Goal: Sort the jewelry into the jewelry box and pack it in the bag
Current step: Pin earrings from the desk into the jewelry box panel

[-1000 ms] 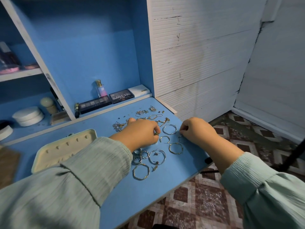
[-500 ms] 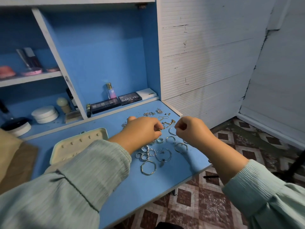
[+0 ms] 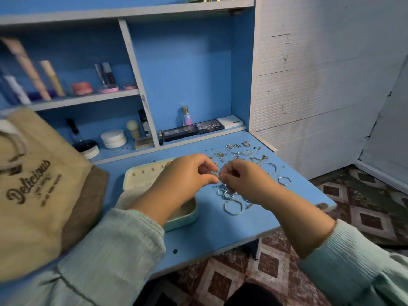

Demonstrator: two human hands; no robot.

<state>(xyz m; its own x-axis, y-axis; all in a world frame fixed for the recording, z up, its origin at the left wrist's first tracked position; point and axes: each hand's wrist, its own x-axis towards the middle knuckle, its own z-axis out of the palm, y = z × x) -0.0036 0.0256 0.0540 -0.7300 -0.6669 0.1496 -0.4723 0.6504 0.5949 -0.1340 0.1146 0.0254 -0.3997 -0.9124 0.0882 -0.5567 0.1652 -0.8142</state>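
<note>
1. The jewelry point(image 3: 239, 166) lies scattered on the blue tabletop point(image 3: 212, 228), to the right of the open jewelry box point(image 3: 141, 180).
2. The left hand point(image 3: 187, 175) and right hand point(image 3: 242, 180) meet just right of the box, fingers curled, pinching one small piece between them; which piece is too small to tell.
3. The bag point(image 3: 37, 191) stands left of the box.
4. Risk: a tiny piece could slip from the pinch and roll off the tabletop edge to the floor.

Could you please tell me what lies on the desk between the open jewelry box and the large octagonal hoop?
In the head view, only bare blue desk lies between the jewelry box and the octagonal hoop; the small rings sit farther back.
</note>
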